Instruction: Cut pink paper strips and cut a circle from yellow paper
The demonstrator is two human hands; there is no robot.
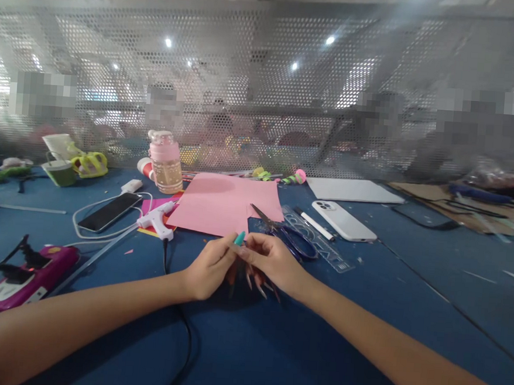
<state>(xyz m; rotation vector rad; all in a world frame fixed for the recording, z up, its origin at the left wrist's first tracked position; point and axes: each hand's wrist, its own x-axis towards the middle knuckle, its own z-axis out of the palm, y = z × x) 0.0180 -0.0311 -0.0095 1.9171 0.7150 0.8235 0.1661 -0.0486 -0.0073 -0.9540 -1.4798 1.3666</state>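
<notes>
My left hand [210, 265] and my right hand [278, 264] meet over the table in front of the pink paper. Both are closed, fingertips pressed together around a small turquoise piece [239, 238]; its tip pokes up between them, and the rest is hidden, so its kind is unclear. Long nails show below the right hand. Just beyond that hand, scissors [295, 242] with dark blue handles lie with blades toward the pink paper [225, 205]. A clear lettering stencil [334, 259] is partly under the scissors, beside a white marker [316, 225].
A white glue gun [156, 219], its black cord running toward me, lies left near a black phone [111, 211] and magenta power strip [26, 279]. A pink bottle [166, 162] stands behind. At right are a white phone [344, 221], white sheet [354, 190] and cardboard [432, 202].
</notes>
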